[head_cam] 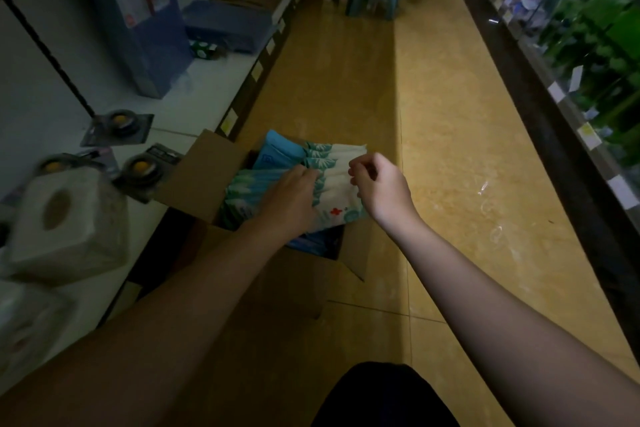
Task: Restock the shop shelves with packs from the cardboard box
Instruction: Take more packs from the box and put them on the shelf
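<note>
**1. Position.** I am reaching down into the cardboard box (204, 177), which is sitting open on the floor just beside the L shelf (194, 97).

**2. Hands.**
- My L hand (294, 199) is gripping a bundle of white-and-teal packs (334, 180), with the fingers curling over the top edges. The bundle is partly up out of the box.
- My R hand (379, 184) is hovering at the bundle's upper R corner with the fingers curled. I cannot tell whether it is pinching a pack or holding nothing.

**3. Progress (est.).**
- I am judging this as a pick step, i.e. getting packs out, with nothing placed from this bundle yet.
- More stock is showing in the box, incl. a blue pack (277, 149) behind the bundle and darker ones beneath it.
- I am seeing no matching packs on the L shelf in view, so most of the restock appears to be remaining.

**4. Markings.**
- A red cross (335, 211) is showing on the front pack, and the small print beside it is too blurred to read.
- Edge tags (257, 70) are running along the L shelf lip and along the R shelving (588, 135). Their text is not legible.
</note>
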`<state>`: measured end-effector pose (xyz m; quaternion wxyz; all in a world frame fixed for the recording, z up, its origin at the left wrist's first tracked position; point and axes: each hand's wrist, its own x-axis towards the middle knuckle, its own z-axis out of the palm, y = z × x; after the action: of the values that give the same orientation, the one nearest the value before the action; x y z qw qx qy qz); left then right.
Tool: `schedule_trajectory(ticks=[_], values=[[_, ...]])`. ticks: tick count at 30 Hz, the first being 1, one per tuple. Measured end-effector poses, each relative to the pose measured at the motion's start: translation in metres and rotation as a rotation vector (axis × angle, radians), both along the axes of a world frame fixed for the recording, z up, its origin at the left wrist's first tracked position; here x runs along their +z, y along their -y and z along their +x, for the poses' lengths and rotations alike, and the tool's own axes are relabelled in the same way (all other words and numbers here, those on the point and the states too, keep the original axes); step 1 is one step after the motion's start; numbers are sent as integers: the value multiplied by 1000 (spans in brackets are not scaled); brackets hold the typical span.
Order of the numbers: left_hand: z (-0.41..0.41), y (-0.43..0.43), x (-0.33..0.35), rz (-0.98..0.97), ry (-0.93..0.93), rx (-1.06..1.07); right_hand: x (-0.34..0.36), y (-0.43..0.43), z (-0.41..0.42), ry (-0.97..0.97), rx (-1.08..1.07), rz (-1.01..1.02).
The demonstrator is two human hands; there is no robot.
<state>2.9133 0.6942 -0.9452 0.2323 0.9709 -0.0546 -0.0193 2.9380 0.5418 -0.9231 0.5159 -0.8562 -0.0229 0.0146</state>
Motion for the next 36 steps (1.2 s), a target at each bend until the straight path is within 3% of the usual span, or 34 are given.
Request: schedule_trajectory(ticks=[4,7,12,19,21,25,27,33,36], values=[[1,1,-3,107,55,-24,-9,2,1,-39,-18,0],[2,2,-4,157,57,-29,-21,3,-3,39,39,-185],[-1,7,-4,341,80,-86,-34,8,-6,84,83,-302],[-6,8,-9,345,166,-86,-37,11,-8,48,248,-383],[-6,5,-10,219,206,-63,-36,13,-8,35,230,-316],[-6,1,-7,-428,132,90,-28,20,-9,-83,143,36],[-8,3,0,-640,141,168,-24,18,-10,-146,150,203],[-2,4,25,-833,141,324,-6,1,-7,-196,140,428],[-2,3,36,-892,45,351,-3,-10,-6,-134,97,357]])
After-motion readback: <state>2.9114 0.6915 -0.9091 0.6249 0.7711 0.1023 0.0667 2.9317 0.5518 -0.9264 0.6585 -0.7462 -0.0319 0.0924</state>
